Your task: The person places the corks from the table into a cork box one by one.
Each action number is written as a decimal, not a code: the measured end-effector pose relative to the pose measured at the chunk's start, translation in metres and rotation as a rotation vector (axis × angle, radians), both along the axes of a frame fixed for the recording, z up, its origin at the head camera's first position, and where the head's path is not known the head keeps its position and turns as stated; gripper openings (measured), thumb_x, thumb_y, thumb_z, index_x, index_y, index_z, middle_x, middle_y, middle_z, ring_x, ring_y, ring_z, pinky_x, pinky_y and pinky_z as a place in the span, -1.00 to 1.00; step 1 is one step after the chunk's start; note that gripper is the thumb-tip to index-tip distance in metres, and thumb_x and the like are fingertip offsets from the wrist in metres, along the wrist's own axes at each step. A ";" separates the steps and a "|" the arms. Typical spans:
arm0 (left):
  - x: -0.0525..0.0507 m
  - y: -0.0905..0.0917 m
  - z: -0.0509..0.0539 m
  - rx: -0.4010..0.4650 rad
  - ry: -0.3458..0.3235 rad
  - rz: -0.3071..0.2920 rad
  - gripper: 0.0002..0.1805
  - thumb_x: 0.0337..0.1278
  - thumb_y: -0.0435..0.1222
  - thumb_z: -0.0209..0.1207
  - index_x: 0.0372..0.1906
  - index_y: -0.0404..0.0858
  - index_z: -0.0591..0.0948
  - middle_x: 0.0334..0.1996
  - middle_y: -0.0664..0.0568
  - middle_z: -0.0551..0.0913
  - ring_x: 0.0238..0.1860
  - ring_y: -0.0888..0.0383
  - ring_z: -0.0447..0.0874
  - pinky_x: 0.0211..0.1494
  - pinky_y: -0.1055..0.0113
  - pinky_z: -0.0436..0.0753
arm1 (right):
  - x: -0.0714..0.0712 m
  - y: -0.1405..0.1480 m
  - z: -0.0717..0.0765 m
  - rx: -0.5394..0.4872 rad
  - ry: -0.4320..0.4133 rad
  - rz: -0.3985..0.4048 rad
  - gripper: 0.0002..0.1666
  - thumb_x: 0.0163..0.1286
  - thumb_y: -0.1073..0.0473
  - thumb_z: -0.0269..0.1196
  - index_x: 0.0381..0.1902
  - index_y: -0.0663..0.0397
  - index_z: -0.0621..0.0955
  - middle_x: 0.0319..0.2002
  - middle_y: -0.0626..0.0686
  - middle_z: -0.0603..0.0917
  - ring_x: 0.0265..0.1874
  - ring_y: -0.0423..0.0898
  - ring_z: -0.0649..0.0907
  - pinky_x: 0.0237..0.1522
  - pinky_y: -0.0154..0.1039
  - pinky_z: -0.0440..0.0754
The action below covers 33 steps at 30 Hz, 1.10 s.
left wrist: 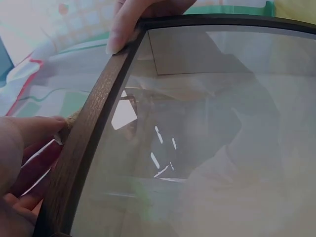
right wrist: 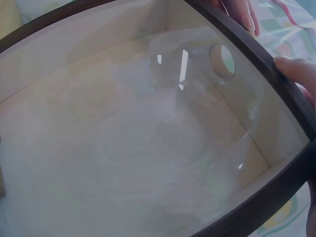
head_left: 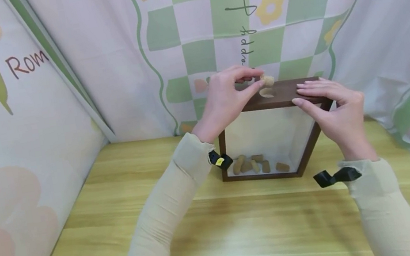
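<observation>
In the head view, the left hand (head_left: 226,97) pinches a tan, cork-like stub (head_left: 267,80) just above the round hole (head_left: 266,93) in a brown-framed, clear-fronted box (head_left: 286,92); the right hand (head_left: 339,111) rests extended fingers on top. Left wrist: stub partly hidden by the box. Right wrist: hole between both hands.

Bare L hand (head_left: 224,98) pinches a tan cylindrical cork (head_left: 268,80) btwn thumb & fingers, right by the round hole (head_left: 266,93) in the top of a dk brown-framed, clear-fronted box (head_left: 288,96). Bare R hand (head_left: 334,105) rests on box top, right end. Several brownish stubby corks (head_left: 246,166) lie inside at bottom. Box stands upright on yellowish wood-grain table (head_left: 223,241); green-&-white checked cloth (head_left: 194,22) hangs on far side.
</observation>
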State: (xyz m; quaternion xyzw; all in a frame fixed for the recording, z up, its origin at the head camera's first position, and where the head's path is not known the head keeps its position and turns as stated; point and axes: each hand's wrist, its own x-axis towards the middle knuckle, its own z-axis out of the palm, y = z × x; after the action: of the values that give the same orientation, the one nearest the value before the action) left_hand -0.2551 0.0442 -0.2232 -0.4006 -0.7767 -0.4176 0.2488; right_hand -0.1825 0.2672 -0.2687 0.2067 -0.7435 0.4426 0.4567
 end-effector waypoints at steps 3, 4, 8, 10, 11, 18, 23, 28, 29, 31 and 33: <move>-0.001 0.001 -0.002 -0.020 0.040 0.021 -0.75 0.22 -0.24 0.43 -0.03 -0.23 0.79 -0.11 0.09 0.78 -0.08 0.25 0.71 -0.01 0.54 0.56 | 0.001 -0.001 0.000 0.001 -0.004 -0.001 -0.79 0.12 0.47 0.52 -0.24 0.36 0.79 -0.19 0.30 0.76 -0.03 -0.17 0.73 0.31 -0.07 0.47; -0.001 0.002 -0.003 -0.024 0.052 0.025 -0.75 0.22 -0.25 0.43 -0.03 -0.23 0.79 -0.11 0.08 0.78 -0.08 0.24 0.71 -0.02 0.54 0.56 | 0.001 -0.001 0.000 0.000 -0.005 -0.001 -0.79 0.12 0.47 0.51 -0.24 0.36 0.79 -0.19 0.31 0.76 -0.03 -0.16 0.73 0.31 -0.07 0.47; -0.001 0.000 -0.003 -0.042 0.016 0.030 -0.71 0.24 -0.21 0.42 0.02 -0.21 0.78 -0.07 0.10 0.77 -0.02 0.29 0.68 0.04 0.56 0.51 | 0.000 0.000 0.001 0.008 -0.002 0.001 -0.80 0.13 0.48 0.51 -0.24 0.37 0.79 -0.20 0.34 0.76 -0.03 -0.15 0.73 0.32 -0.07 0.47; -0.001 0.000 -0.004 -0.033 0.000 0.028 -0.67 0.24 -0.18 0.42 0.06 -0.20 0.76 -0.03 0.10 0.76 0.03 0.31 0.65 0.09 0.57 0.48 | 0.000 0.000 0.001 0.014 -0.001 0.001 -0.80 0.14 0.47 0.51 -0.23 0.37 0.79 -0.20 0.34 0.75 -0.02 -0.15 0.72 0.32 -0.07 0.47; -0.001 -0.001 -0.004 -0.024 -0.008 0.026 -0.65 0.24 -0.17 0.42 0.08 -0.20 0.76 -0.01 0.10 0.75 0.06 0.31 0.64 0.12 0.58 0.47 | 0.000 0.001 0.001 0.015 -0.002 0.001 -0.80 0.14 0.46 0.51 -0.23 0.37 0.79 -0.19 0.33 0.76 -0.02 -0.15 0.72 0.32 -0.07 0.46; 0.000 -0.005 -0.006 0.069 -0.058 0.003 -0.57 0.21 -0.14 0.44 0.14 -0.20 0.72 0.05 0.10 0.73 0.14 0.40 0.57 0.21 0.60 0.41 | -0.002 0.002 -0.003 -0.008 -0.005 0.000 -0.78 0.11 0.43 0.54 -0.23 0.31 0.80 -0.19 0.25 0.78 -0.03 -0.17 0.73 0.32 -0.08 0.46; 0.000 -0.017 -0.011 0.181 -0.036 -0.011 -0.60 0.17 -0.20 0.47 0.10 -0.24 0.74 0.02 0.05 0.76 0.09 0.36 0.63 0.18 0.52 0.49 | -0.002 0.002 -0.003 -0.016 -0.008 -0.005 -0.77 0.10 0.44 0.54 -0.24 0.31 0.81 -0.19 0.24 0.78 -0.02 -0.15 0.73 0.31 -0.10 0.47; -0.002 -0.037 -0.017 0.240 -0.107 0.017 -0.62 0.21 -0.17 0.44 0.10 -0.19 0.75 0.05 0.09 0.74 0.10 0.36 0.61 0.20 0.47 0.50 | -0.001 0.000 -0.002 -0.022 -0.006 -0.001 -0.78 0.11 0.46 0.53 -0.24 0.34 0.80 -0.20 0.26 0.78 -0.02 -0.13 0.73 0.31 -0.09 0.47; -0.002 -0.041 -0.018 0.243 -0.116 0.031 -0.63 0.23 -0.16 0.43 0.10 -0.18 0.75 0.05 0.11 0.74 0.10 0.37 0.61 0.20 0.47 0.51 | 0.000 0.000 -0.002 -0.021 -0.006 0.000 -0.78 0.11 0.46 0.53 -0.24 0.34 0.80 -0.20 0.27 0.78 -0.02 -0.13 0.73 0.31 -0.08 0.47; -0.004 -0.051 -0.022 0.254 -0.120 0.056 -0.63 0.24 -0.15 0.42 0.10 -0.17 0.75 0.05 0.12 0.74 0.07 0.37 0.62 0.19 0.44 0.53 | 0.000 -0.001 -0.001 -0.019 -0.005 -0.002 -0.79 0.11 0.46 0.53 -0.24 0.35 0.80 -0.20 0.26 0.78 -0.02 -0.14 0.73 0.32 -0.08 0.47; -0.005 -0.061 -0.027 0.271 -0.113 0.078 -0.65 0.24 -0.15 0.42 0.08 -0.17 0.75 0.03 0.12 0.75 0.04 0.36 0.64 0.18 0.39 0.56 | 0.001 -0.001 -0.001 -0.016 -0.004 -0.003 -0.78 0.11 0.47 0.52 -0.24 0.35 0.80 -0.21 0.26 0.78 -0.03 -0.14 0.73 0.31 -0.07 0.47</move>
State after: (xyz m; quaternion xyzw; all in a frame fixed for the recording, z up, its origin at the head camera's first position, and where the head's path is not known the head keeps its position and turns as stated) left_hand -0.2605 -0.0165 -0.2503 -0.3086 -0.7411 -0.5305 0.2723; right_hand -0.1819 0.2661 -0.2696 0.2010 -0.7412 0.4484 0.4573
